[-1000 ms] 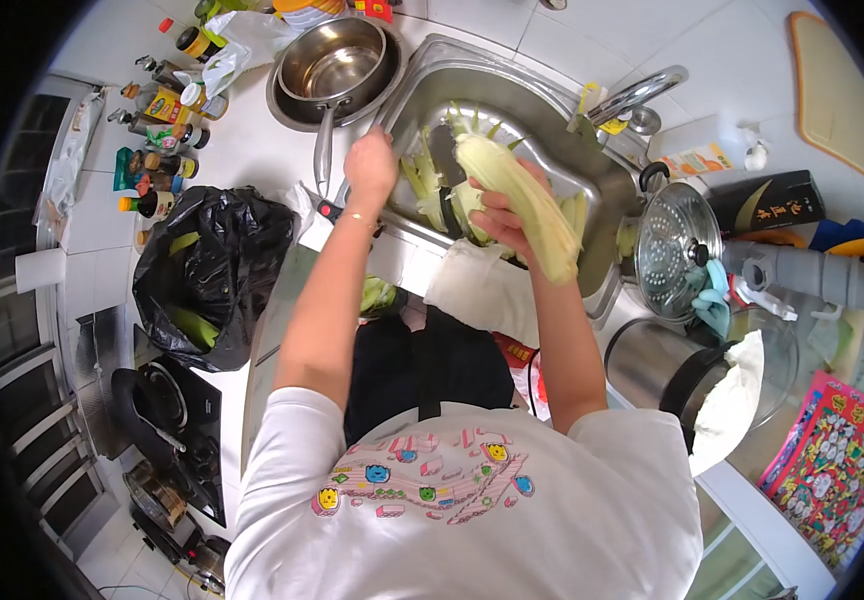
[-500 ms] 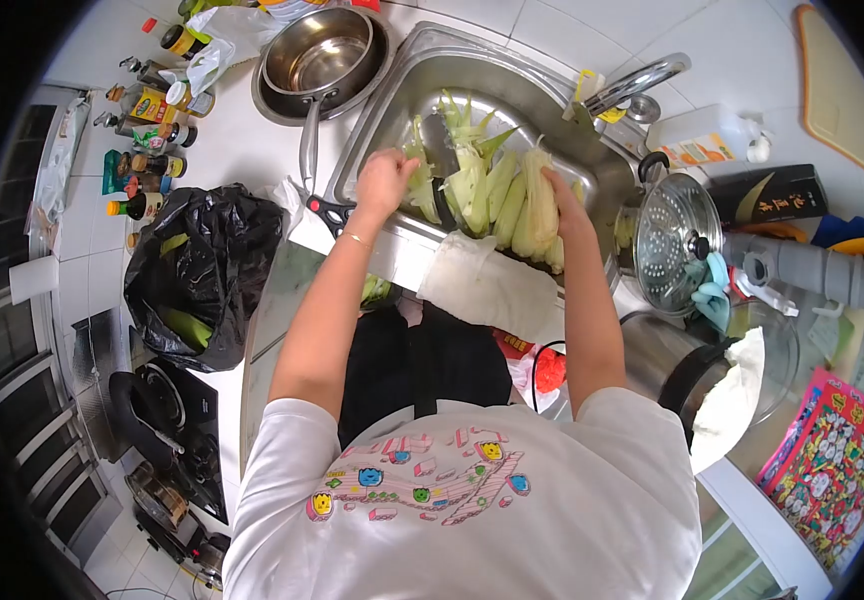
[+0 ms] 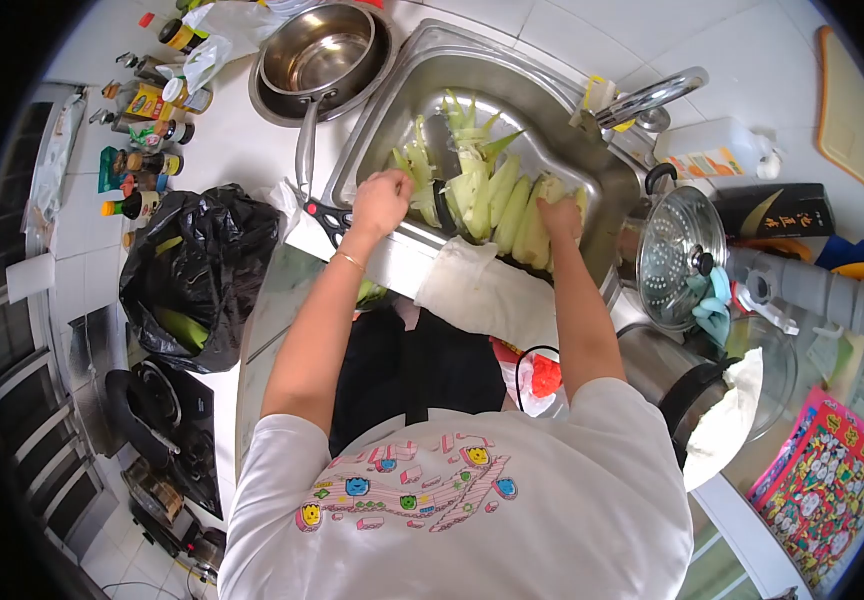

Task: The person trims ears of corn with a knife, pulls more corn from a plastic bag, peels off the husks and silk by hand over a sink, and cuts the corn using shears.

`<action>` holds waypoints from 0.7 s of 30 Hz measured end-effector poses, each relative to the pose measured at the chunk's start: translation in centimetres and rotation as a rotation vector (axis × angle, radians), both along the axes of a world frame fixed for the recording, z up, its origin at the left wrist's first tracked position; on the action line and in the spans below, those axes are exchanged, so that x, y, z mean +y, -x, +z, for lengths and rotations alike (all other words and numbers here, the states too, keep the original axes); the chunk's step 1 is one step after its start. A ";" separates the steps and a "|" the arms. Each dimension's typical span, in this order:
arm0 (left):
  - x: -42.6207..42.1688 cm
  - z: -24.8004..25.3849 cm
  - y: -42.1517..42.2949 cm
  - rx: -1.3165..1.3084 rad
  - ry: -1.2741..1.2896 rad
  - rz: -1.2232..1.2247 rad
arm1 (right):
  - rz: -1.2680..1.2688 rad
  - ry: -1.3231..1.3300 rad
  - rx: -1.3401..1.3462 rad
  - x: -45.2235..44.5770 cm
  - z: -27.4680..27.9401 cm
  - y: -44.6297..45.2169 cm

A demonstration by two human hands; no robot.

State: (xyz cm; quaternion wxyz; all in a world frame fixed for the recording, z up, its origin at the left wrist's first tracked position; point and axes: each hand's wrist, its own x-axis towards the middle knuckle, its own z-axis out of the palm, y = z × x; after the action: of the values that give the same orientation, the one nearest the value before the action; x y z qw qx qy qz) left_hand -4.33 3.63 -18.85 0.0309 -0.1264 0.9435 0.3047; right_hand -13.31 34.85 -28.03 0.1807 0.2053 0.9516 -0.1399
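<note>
1. Corn (image 3: 513, 216): the ears lay side by side in the sink (image 3: 552, 130).
2. My right hand (image 3: 559, 215): it lay over the right-end ears, fingers bent; whether they gripped, I could not tell.
3. My left hand (image 3: 382, 203): its fingers were curled beside husks (image 3: 419, 172); their grip was hidden.

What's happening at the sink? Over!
Right hand touching corn in the sink. Left hand curled near the left rim. Cloth over front rim, scissors near left hand.

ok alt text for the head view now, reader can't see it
A person's right hand is on corn in a metal sink, the left hand by the sink's left rim. Left of the sink are scissors and a black bag.
</note>
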 end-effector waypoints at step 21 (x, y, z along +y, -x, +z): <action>-2.4 1.0 -3.1 0.148 -0.180 0.122 | 0.720 -0.038 -0.293 -19.1 -6.4 -2.3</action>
State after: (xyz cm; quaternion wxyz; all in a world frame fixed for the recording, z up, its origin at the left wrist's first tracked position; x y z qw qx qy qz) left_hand -1.19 1.19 -17.88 -0.0464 -0.1574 0.9027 0.3979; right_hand -11.03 15.73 -34.38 0.3485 -0.1205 0.9293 -0.0190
